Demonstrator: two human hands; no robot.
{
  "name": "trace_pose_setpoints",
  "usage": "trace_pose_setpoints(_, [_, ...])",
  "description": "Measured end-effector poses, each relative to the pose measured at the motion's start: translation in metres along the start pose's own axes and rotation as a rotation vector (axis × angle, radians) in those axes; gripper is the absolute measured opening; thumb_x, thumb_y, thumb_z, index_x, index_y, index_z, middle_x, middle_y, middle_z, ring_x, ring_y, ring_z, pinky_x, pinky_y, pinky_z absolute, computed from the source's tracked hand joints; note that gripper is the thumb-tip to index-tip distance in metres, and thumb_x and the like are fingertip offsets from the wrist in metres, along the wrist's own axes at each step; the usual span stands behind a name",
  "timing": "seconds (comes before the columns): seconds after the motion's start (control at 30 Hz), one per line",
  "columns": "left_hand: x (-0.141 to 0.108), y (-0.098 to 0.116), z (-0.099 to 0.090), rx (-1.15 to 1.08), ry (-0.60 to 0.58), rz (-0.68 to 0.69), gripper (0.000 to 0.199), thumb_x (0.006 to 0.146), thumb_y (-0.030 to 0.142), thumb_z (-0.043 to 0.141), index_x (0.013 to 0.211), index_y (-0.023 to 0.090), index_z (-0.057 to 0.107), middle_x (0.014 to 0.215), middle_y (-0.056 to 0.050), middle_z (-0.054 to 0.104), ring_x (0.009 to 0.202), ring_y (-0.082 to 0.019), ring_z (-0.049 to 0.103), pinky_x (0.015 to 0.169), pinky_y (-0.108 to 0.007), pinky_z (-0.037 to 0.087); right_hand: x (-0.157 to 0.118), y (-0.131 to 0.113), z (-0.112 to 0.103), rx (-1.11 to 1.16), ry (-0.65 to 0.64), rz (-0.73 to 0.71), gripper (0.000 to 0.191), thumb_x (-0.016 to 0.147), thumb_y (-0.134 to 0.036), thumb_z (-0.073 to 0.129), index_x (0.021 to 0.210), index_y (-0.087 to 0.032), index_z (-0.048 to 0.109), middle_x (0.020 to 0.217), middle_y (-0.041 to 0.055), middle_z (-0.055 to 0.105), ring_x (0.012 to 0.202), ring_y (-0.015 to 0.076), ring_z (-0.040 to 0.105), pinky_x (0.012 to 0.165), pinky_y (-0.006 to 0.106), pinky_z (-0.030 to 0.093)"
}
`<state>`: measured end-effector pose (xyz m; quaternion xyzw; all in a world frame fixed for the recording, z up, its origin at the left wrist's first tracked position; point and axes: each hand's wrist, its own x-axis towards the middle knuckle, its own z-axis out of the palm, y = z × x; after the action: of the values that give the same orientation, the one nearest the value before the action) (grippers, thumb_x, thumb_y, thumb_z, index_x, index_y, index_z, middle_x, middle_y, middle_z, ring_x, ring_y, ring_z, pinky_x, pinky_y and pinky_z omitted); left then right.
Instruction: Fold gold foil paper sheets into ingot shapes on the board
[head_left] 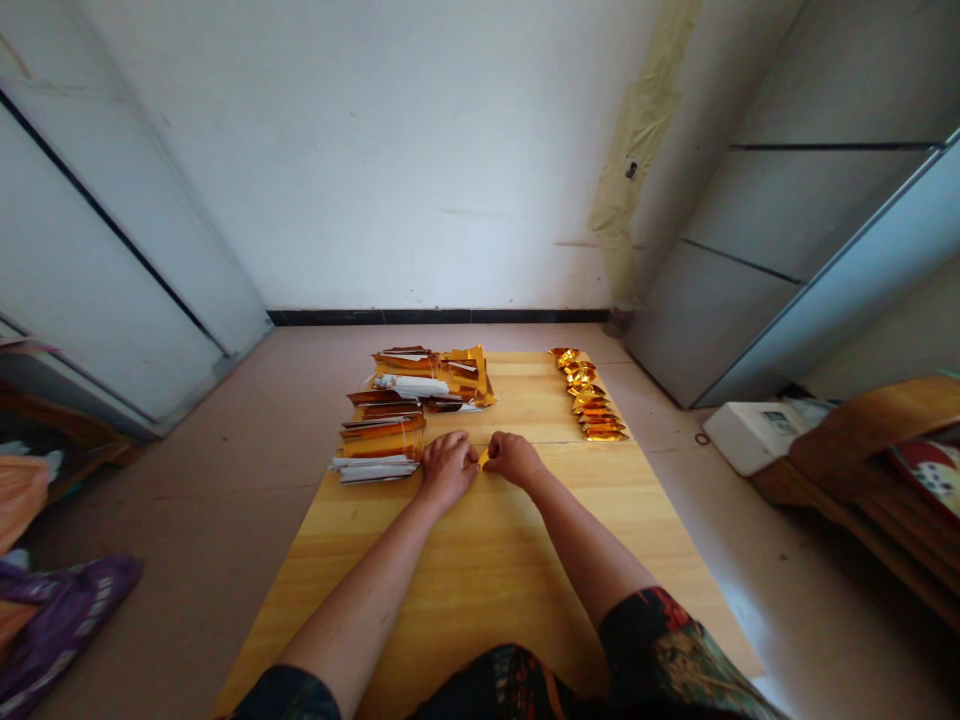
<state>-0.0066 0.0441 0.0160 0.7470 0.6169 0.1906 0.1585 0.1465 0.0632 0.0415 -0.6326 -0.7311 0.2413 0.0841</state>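
Observation:
Over the middle of the wooden table (450,570), my two hands meet at a small piece of gold foil paper (484,457). My right hand (514,458) pinches it with thumb and fingers from the right. On its other side, my left hand (448,468) is closed, its fingertips at the foil's left edge; much of the piece is hidden by the fingers. Close to my left hand lie bundled stacks of gold foil sheets (382,440) with white paper edges. Along the right far side is a row of folded shiny gold foil pieces (589,395).
Another pile of foil sheets (471,372) lies at the far left of the table. A white wall (420,180) stands beyond it. Grey cabinets (750,260) rise on the right, near a wooden bench (847,450) and white box (757,437). A purple bag (67,620) lies left.

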Motion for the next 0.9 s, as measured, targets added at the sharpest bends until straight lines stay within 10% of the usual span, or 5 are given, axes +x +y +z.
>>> trace_pose_setpoints(0.23, [-0.002,-0.003,-0.004,-0.008,-0.077,0.03,0.02,0.072,0.012,0.054,0.086,0.024,0.062,0.134,-0.001,0.049,0.126,-0.023,0.038,0.104,-0.043,0.027,0.003,0.006,-0.004,0.065,-0.02,-0.047,0.016,0.07,-0.009,0.057,0.081,-0.018,0.065,0.083,0.0019,0.067,0.075,0.0125,0.058,0.064,0.02,0.037])
trace_pose_setpoints(0.53, [0.001,-0.005,-0.001,-0.039,-0.084,0.026,0.022,0.07,0.013,0.054,0.087,0.023,0.063,0.135,-0.003,0.049,0.128,-0.024,0.036,0.106,-0.043,0.025,-0.003,-0.013,-0.001,-0.102,0.023,0.088,0.032,0.068,-0.043,0.068,0.087,-0.018,0.062,0.092,0.0088,0.066,0.082,0.0197,0.062,0.065,0.026,0.041])
trace_pose_setpoints(0.9, [0.001,0.002,-0.004,-0.043,-0.06,-0.027,0.016,0.069,0.014,0.057,0.081,0.024,0.063,0.133,-0.001,0.051,0.125,-0.023,0.04,0.104,-0.042,0.028,0.005,0.008,-0.009,0.088,-0.061,-0.008,0.021,0.064,-0.005,0.059,0.08,-0.018,0.064,0.08,-0.0002,0.067,0.072,0.0111,0.057,0.06,0.019,0.037])
